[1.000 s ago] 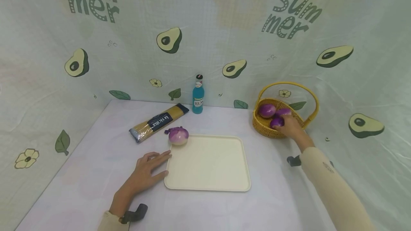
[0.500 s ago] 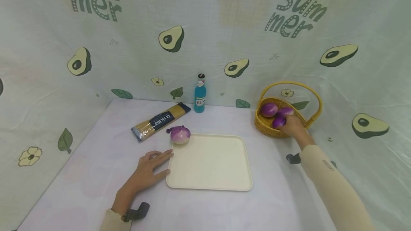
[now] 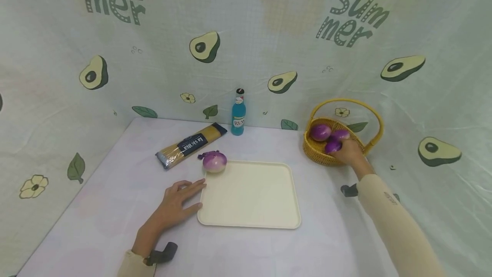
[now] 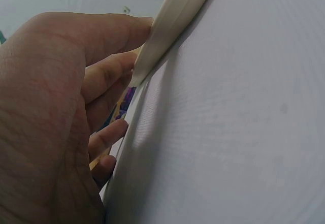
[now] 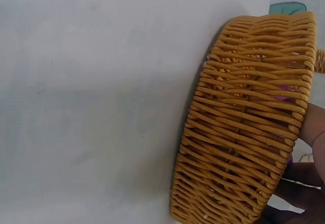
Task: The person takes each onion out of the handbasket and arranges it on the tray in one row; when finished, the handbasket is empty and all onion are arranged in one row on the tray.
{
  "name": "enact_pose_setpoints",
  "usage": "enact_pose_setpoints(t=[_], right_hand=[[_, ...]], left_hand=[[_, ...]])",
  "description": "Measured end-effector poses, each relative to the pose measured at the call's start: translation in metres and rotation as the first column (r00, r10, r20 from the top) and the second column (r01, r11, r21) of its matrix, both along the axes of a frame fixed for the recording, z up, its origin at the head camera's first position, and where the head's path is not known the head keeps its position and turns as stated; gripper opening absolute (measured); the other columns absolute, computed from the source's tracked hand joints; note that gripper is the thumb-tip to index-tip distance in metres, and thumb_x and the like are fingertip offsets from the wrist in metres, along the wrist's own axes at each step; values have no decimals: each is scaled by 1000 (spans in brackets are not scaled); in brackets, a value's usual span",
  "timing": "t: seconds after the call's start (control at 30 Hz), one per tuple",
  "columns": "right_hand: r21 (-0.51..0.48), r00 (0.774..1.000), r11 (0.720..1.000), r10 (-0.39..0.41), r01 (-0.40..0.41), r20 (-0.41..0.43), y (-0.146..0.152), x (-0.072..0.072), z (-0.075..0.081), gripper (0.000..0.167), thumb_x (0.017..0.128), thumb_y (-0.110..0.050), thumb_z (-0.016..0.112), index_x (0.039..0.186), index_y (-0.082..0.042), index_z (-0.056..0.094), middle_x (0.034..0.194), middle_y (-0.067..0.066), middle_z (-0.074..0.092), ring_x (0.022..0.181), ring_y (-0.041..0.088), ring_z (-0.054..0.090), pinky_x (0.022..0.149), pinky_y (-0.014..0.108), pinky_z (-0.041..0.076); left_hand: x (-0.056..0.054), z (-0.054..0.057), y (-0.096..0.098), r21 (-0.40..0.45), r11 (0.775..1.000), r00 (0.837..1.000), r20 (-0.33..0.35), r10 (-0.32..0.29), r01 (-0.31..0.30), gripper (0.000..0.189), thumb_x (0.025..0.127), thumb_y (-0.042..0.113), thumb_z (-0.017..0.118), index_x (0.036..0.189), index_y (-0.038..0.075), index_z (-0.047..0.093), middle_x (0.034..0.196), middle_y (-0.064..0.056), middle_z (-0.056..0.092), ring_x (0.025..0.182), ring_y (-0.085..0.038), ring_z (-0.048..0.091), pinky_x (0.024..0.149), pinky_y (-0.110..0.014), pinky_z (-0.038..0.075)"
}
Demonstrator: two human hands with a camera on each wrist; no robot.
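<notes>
My left hand (image 3: 174, 206) lies at the left edge of a cream tray (image 3: 250, 195), fingers extended. In the left wrist view its thumb and fingertips meet the tray's rim (image 4: 167, 36). A round purple-and-white vegetable, like a turnip with a purple tuft (image 3: 214, 162), sits at the tray's far left corner. My right hand (image 3: 350, 153) reaches over the near rim of a wicker basket (image 3: 320, 155) and holds a purple onion (image 3: 332, 146) inside it. Two more purple onions (image 3: 320, 132) lie in the basket. In the right wrist view the woven side (image 5: 238, 127) hides most of the contents.
A packet of spaghetti (image 3: 192, 144) lies slantwise behind the turnip-like vegetable. Near the back wall a blue bottle (image 3: 238, 114) stands upright. The basket's tall handle (image 3: 347, 101) arches above it. Patterned cloth (image 3: 246, 33) hangs behind the white table (image 3: 326, 243).
The head view shifts slightly. My right hand stays in the basket at the same onion, and my left hand keeps its place at the tray's edge.
</notes>
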State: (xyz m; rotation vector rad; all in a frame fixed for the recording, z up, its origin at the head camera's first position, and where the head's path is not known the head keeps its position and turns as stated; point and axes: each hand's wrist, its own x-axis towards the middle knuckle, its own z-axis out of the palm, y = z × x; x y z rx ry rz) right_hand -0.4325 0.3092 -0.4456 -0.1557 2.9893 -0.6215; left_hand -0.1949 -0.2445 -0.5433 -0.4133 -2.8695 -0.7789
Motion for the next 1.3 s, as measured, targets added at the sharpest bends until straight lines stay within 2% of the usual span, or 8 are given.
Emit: enact_pose_setpoints(t=[0.17, 0.37, 0.6, 0.93, 1.13, 1.3], right_hand=[[5, 999, 1000, 21, -21, -33, 2, 3, 3, 68, 91, -26, 72, 142, 8, 43, 133, 39, 47, 125, 57, 42, 105, 66, 32], [15, 996, 999, 41, -40, -81, 0, 5, 7, 76, 88, -29, 77, 142, 12, 42, 138, 40, 42, 127, 58, 38, 106, 67, 30], [10, 985, 999, 50, -49, -167, 2, 14, 15, 80, 86, -25, 79, 143, 13, 39, 141, 41, 39, 127, 58, 37, 105, 68, 30], [-22, 987, 998, 50, -54, -154, -7, 30, 27, 73, 87, -26, 79, 141, 9, 44, 141, 38, 40, 126, 56, 40, 102, 67, 36], [-13, 988, 999, 48, -50, -146, -11, 36, 34, 80, 89, -28, 77, 146, 11, 36, 145, 40, 33, 129, 58, 35, 102, 68, 34], [-9, 985, 998, 57, -59, -162, -15, 40, 38, 82, 88, -30, 78, 146, 11, 36, 145, 39, 34, 129, 57, 35, 103, 68, 33]], left_hand=[[0, -1, -1, 0, 1000, 1000, -10, -2, 2, 60, 93, 47, 64, 148, 28, 51, 154, 14, 43, 134, -30, 37, 103, -61, 25], [-2, -2, -3, -5, 1000, 1000, -11, -2, 2, 59, 94, 47, 65, 148, 29, 51, 154, 14, 43, 134, -30, 37, 103, -61, 25], [-1, -5, -2, 15, 1000, 1000, -26, -10, 10, 59, 93, 47, 65, 147, 29, 52, 154, 14, 43, 133, -31, 37, 102, -61, 26], [3, -9, -3, -3, 1000, 999, -44, -3, 3, 58, 93, 48, 65, 147, 30, 53, 153, 14, 44, 132, -28, 38, 100, -58, 28], [3, -5, -2, 9, 1000, 999, -33, -4, 4, 58, 93, 48, 65, 147, 29, 52, 153, 14, 44, 133, -29, 38, 102, -60, 26], [3, -3, -1, 11, 1000, 999, -36, -6, 6, 58, 93, 47, 65, 147, 28, 53, 153, 13, 45, 133, -30, 38, 101, -61, 27]])
